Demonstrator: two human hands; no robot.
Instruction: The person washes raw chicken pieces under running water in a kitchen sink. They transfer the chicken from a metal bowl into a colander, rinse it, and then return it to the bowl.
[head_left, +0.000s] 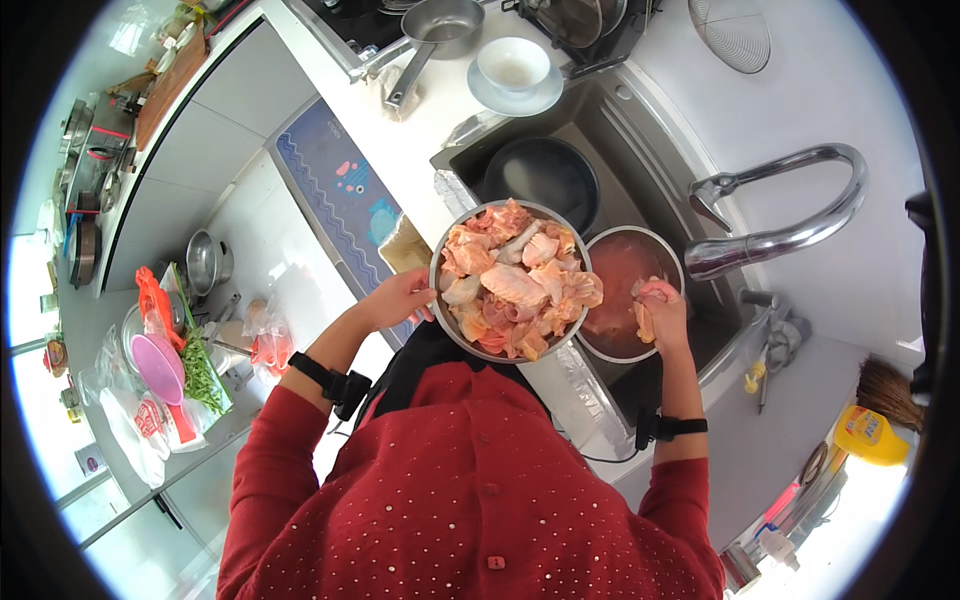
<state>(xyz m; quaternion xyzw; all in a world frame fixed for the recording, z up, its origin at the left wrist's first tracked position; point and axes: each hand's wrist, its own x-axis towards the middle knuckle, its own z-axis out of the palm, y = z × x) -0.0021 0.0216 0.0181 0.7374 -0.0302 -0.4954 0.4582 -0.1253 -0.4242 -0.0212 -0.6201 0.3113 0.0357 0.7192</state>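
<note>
My left hand grips the rim of a round metal bowl heaped with raw chicken pieces, wings among them. That bowl is over the counter's front edge, beside the sink. My right hand holds a piece of raw chicken over a second round vessel in the sink. Reddish, cloudy water fills that vessel, whose near left side the heaped bowl overlaps.
A dark round basin lies in the grey sink. The chrome faucet arches at the right. A white bowl on a saucer and a metal saucepan stand on the counter beyond.
</note>
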